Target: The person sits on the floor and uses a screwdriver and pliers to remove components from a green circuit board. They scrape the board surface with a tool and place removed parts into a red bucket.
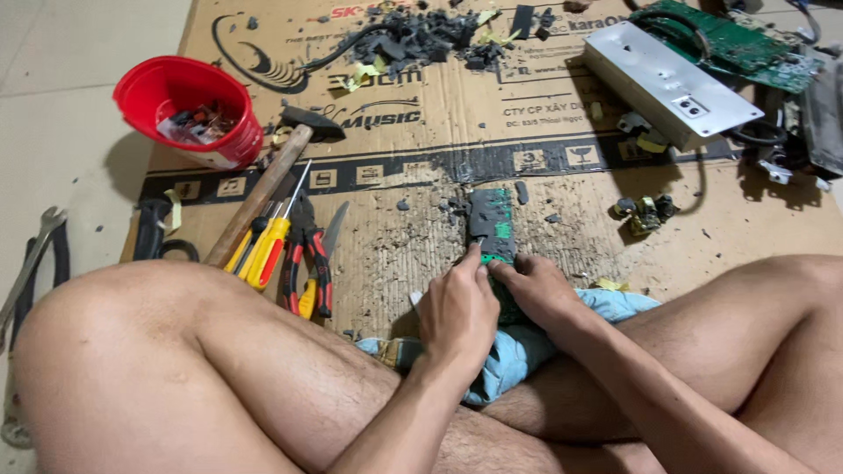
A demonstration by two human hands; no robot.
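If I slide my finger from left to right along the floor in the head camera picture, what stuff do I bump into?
Wrench → red bucket → hammer → yellow screwdrivers → red-handled pliers → left hand → right hand → silver metal box

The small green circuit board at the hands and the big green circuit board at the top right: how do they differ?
The small circuit board lies in the middle of the cardboard, narrow and caked with dark material; both the left hand and the right hand grip its near end. The large circuit board is wider, cleaner, untouched, and partly covered by a silver metal case. Both are green.
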